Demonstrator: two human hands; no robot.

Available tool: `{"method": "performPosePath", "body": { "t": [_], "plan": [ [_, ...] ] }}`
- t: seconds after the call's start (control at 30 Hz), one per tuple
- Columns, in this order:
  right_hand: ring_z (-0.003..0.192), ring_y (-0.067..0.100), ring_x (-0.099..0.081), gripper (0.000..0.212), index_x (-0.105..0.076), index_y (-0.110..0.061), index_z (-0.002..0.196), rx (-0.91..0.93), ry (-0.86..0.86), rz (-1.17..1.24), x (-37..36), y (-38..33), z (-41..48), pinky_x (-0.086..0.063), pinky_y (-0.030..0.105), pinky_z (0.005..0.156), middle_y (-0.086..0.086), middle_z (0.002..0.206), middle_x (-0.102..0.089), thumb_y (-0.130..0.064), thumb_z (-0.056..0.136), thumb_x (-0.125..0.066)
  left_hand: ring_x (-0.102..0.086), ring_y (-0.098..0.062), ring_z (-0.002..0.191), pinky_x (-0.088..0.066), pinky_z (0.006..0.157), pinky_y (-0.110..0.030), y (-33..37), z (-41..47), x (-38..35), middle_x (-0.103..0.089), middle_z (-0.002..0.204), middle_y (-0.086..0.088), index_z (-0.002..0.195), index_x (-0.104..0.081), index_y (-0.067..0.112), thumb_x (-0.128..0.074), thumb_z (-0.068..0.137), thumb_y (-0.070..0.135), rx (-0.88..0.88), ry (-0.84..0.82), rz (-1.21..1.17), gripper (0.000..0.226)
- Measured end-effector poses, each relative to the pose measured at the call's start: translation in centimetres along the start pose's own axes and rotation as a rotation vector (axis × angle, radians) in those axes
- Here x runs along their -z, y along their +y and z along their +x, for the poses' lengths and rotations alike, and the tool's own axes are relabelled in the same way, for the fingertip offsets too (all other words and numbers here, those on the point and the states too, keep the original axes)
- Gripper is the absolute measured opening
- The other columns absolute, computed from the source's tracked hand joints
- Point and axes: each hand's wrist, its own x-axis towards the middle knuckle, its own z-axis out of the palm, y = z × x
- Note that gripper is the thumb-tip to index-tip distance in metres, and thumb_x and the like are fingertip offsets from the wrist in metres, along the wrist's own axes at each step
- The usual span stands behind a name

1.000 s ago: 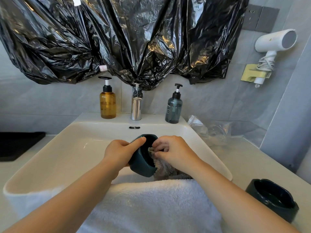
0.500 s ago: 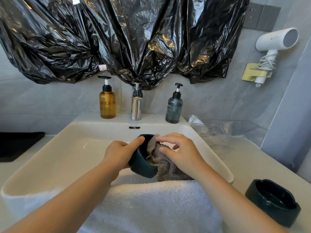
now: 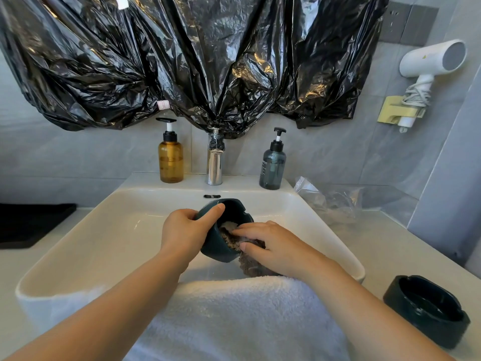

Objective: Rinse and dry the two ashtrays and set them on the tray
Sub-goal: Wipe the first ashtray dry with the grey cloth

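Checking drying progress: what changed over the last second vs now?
The right hand went from pinching the grey cloth at the rim to pushing it down inside the held ashtray, fingers now flat over the wad. The left hand still grips that ashtray, tilted over the sink. The second ashtray on the counter, the white towel and both pump bottles stayed put.

The left hand (image 3: 182, 230) grips a dark teal ashtray (image 3: 221, 246) tilted on its side above the white sink (image 3: 78, 246). The right hand (image 3: 273, 246) presses a grey cloth (image 3: 230, 237) into the ashtray's bowl. A white towel (image 3: 234, 316) drapes over the sink's near rim. A second ashtray (image 3: 426, 310) stands upright on the counter (image 3: 390, 246) at right.
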Motion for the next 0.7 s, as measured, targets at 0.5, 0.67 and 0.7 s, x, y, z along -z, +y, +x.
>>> {"method": "performPosePath", "body": {
  "t": [0.5,0.67,0.7],
  "plan": [
    [0.127,0.011,-0.044,0.066,-0.034,-0.028,0.147,0.064,0.034,-0.119,0.21,-0.62,0.15,-0.045,0.031,0.099,-0.013,0.151,-0.031,-0.053,0.09,-0.054,-0.061,-0.027,0.07,-0.056,0.07,-0.049,0.38,-0.27,0.05,-0.069,0.077,-0.018,0.076,-0.071,0.003,-0.07,0.076,0.052,-0.006,-0.02,-0.076,0.049],
    [0.116,0.015,-0.053,0.068,-0.034,-0.027,0.144,0.07,0.066,-0.261,-0.09,-0.7,0.44,-0.051,0.031,0.083,-0.013,0.144,-0.041,-0.059,0.087,-0.051,-0.065,-0.025,0.075,-0.06,0.069,-0.043,0.46,-0.37,-0.15,-0.069,0.074,-0.009,0.076,-0.07,0.009,-0.07,0.078,0.05,-0.027,-0.031,-0.067,0.041],
    [0.115,0.016,-0.054,0.069,-0.034,-0.027,0.145,0.074,0.067,-0.285,-0.12,-0.71,0.51,-0.05,0.031,0.081,-0.012,0.142,-0.044,-0.06,0.087,-0.051,-0.065,-0.024,0.075,-0.06,0.069,-0.042,0.48,-0.38,-0.19,-0.069,0.074,-0.008,0.076,-0.07,0.01,-0.07,0.078,0.05,-0.03,-0.031,-0.066,0.04]
  ]
}}
